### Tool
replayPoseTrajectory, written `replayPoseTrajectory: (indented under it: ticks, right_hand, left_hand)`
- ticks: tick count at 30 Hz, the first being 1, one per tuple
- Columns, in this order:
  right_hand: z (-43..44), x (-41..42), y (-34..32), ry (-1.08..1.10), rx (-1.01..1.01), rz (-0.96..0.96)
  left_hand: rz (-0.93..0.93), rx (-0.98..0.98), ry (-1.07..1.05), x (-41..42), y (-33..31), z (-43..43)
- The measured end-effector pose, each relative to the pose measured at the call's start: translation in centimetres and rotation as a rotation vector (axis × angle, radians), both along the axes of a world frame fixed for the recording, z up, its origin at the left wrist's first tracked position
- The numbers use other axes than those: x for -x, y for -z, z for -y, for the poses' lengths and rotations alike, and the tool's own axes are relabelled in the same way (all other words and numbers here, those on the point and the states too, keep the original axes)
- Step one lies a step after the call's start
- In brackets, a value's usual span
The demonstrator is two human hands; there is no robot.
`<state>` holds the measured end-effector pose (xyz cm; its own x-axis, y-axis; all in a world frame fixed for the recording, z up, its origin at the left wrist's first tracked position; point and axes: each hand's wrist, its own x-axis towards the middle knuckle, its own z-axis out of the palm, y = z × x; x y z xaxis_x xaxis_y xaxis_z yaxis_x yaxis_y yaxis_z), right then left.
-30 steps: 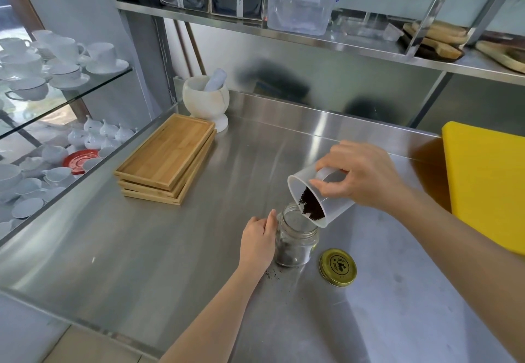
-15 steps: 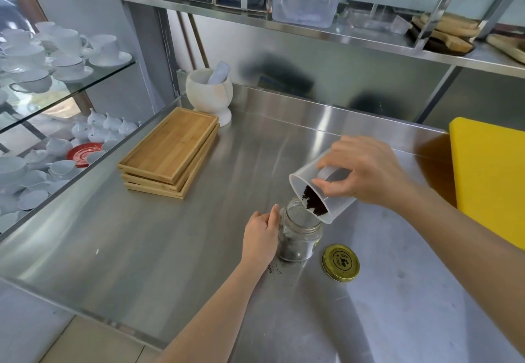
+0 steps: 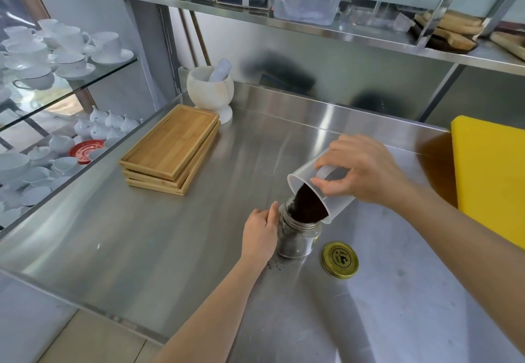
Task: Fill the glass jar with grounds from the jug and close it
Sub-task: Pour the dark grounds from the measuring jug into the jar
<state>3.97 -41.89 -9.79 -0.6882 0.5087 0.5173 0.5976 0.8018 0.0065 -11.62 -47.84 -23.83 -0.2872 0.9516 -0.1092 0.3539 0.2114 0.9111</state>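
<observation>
Steel desk [image 3: 170, 249] carries a stack of trays [image 3: 170, 149] at the back, while nearer me the right hand [image 3: 360, 172] grips the tilted jug [image 3: 338, 209], grounds [image 3: 308, 203] spilling into the jar [image 3: 298, 237] the left hand [image 3: 260, 233] clasps, lid [image 3: 339, 259] lying just beside.

Left hand [image 3: 260, 233]: bare, no ring, no glove. Right hand [image 3: 362, 173]: bare, no ring, nails short. Both forearms bare up to frame edge; no sleeve, watch or bracelet in sight. Left forearm slim, enters from bottom edge; right forearm enters from right edge, looms larger.
</observation>
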Motion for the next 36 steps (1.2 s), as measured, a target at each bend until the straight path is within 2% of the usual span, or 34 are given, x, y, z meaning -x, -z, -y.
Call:
replayPoseTrajectory:
  ticks: [12,22,36]
  right_hand:
    - [-0.28,-0.17,-0.14,-0.014,0.002,-0.039]
    - [-0.38,0.50,-0.11,-0.046,-0.023,0.015]
    - [-0.56,0.21,-0.14,-0.071,-0.007,-0.001]
  left_hand:
    - [-0.016,0.004,-0.009,-0.19,0.03,-0.01]
    - [-0.016,-0.019,-0.006,-0.19,0.15,-0.06]
    - [-0.015,-0.029,-0.009,-0.29,0.46,-0.10]
